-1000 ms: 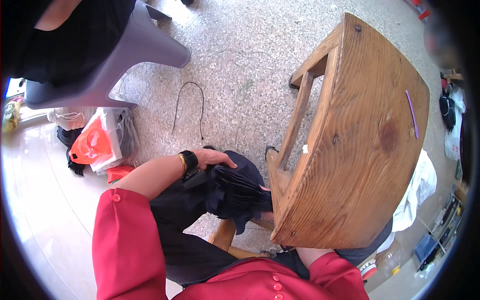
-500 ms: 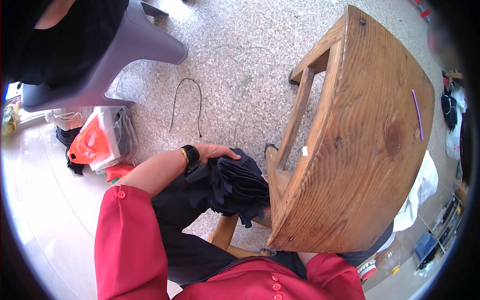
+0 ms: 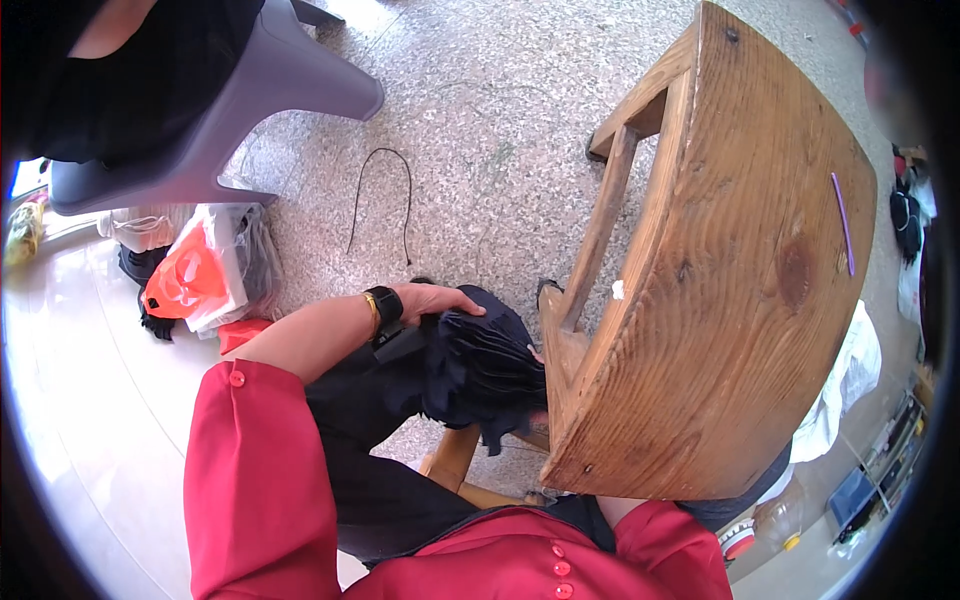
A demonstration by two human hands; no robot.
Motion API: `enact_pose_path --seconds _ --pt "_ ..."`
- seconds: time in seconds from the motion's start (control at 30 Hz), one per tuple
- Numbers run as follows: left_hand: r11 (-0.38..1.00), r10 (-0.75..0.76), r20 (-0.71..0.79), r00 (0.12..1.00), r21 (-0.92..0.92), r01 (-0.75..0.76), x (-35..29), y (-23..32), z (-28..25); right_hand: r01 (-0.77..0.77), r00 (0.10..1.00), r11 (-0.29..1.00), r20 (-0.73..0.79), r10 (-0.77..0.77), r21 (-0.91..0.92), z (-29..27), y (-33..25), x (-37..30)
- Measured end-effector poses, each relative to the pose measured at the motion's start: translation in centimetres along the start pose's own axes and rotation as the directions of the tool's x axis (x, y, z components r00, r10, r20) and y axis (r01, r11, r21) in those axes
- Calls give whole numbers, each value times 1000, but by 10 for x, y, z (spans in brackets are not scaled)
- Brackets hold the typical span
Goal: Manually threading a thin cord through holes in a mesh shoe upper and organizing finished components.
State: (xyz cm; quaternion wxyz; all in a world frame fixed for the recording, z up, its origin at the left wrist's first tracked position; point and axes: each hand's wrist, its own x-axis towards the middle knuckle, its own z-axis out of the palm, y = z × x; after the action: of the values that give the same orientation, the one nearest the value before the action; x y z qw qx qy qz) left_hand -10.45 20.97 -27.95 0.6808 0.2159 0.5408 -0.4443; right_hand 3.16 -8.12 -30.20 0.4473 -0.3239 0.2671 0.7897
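The left hand (image 3: 435, 300) still lies closed over the top of the stack of dark cloth pieces (image 3: 480, 370), which rests in the lap beside the wooden bench (image 3: 740, 280). Since a moment ago the stack has barely shifted, so the gathering seems unfinished. The right hand is hidden behind the bench, and I cannot tell its grip.

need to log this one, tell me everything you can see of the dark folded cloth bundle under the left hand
The dark cloth bundle looks like navy or black fabric gathered into many tight pleats that fan out, with loose ragged ends hanging at its lower edge. It sits over the person's lap, close beside the leg of the wooden bench. The left hand lies on top of it, fingers spread across the folds. A fingertip shows at its right edge, but the right hand is otherwise hidden behind the bench.
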Motion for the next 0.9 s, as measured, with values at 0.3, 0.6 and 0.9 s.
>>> enact_pose_path --seconds 0.3,0.6,0.9 --pt "994 60 10 998 -90 -59 -28 13 26 5 1000 999 -16 -6 -51 8 0 -7" --pt "998 -32 -25 999 -50 31 14 -25 10 20 1000 992 -4 -21 -125 28 -1 -17" --pt "891 399 -376 836 -54 -450 -121 -78 34 114 988 958 127 -83 -262 89 -4 -30"
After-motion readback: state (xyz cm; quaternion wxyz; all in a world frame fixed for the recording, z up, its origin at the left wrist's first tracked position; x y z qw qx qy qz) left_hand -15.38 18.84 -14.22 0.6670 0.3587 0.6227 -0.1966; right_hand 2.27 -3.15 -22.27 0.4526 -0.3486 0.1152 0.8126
